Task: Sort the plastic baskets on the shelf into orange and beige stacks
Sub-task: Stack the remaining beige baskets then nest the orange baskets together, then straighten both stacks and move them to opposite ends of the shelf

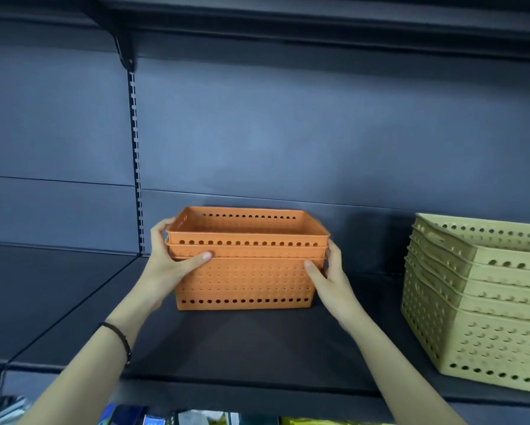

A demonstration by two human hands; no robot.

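Note:
A stack of three nested orange baskets (245,280) with rows of round holes stands on the dark shelf (257,348), near its middle. My left hand (171,262) grips the stack's left end, thumb across the front under the rims. On the right end, my right hand (328,274) grips it the same way. A stack of several nested beige baskets (484,302) stands at the right, partly cut off by the frame edge.
The shelf's dark back panel (288,133) rises behind the baskets, with a slotted upright (136,154) on the left and another shelf above. A neighbouring shelf bay lies to the left. Packaged goods (196,418) show on the level below.

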